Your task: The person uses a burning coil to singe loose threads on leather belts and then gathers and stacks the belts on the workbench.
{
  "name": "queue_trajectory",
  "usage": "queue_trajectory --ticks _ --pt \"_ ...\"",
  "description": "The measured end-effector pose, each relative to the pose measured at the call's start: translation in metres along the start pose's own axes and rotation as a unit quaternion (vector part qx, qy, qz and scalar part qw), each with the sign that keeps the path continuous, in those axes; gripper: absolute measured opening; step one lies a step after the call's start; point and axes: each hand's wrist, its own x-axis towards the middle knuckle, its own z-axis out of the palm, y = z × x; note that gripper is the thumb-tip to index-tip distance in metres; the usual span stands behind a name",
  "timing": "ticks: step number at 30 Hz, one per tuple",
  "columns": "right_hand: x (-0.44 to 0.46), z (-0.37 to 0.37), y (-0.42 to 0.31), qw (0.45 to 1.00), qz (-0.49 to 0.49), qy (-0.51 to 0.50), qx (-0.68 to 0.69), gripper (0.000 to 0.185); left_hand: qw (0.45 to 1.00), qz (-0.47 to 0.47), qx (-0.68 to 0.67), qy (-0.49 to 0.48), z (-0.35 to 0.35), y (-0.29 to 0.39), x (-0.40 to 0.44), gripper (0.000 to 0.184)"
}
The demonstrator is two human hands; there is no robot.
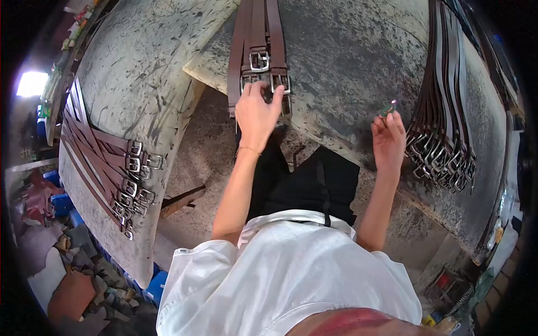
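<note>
My left hand [258, 112] is on the buckle end of a stack of brown leather belts [255, 28] at the table edge. Its fingers curl over a metal buckle, and the fingertips are partly hidden. Just above my fingers lies another silver buckle [259, 61]. Off to the right, my right hand [389, 137] is raised near the table edge. Between thumb and fingers it pinches a small green lighter [386, 111], with a bright pinkish spot at its tip.
More buckled belts [131, 173] lie on the left table [129, 73]. A thick bundle of belts [445, 112] hangs down the right side, its buckles clustered low. Leather scraps [73, 291] cover the floor at lower left. A gap separates the tables at my legs.
</note>
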Motion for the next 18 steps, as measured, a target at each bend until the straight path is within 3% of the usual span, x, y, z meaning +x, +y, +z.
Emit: queue_trajectory --ticks 2,5,10,13,15,18 --pt "0.001 -0.014 0.018 0.998 0.027 0.052 -0.009 0.009 0.985 -0.083 0.093 -0.118 0.003 -0.002 0.005 0.031" --pt "0.01 -0.022 0.043 0.999 0.035 0.015 -0.016 0.011 0.981 -0.082 0.131 -0.119 0.01 0.006 0.015 0.038" --pt "0.023 -0.039 0.04 0.995 0.023 -0.049 0.078 0.012 0.971 -0.079 0.137 -0.181 0.023 0.02 0.02 0.025" --pt "0.021 -0.034 0.042 0.997 0.028 -0.053 0.039 0.013 0.977 -0.072 0.13 -0.151 0.031 0.034 0.016 0.023" --pt "0.021 -0.037 0.04 0.996 0.035 -0.054 0.054 0.013 0.977 -0.116 0.167 -0.062 0.033 0.027 0.021 0.025" --pt "0.022 -0.038 0.04 0.995 0.054 -0.037 0.073 0.013 0.971 -0.123 0.18 -0.101 0.031 0.014 0.025 0.024"
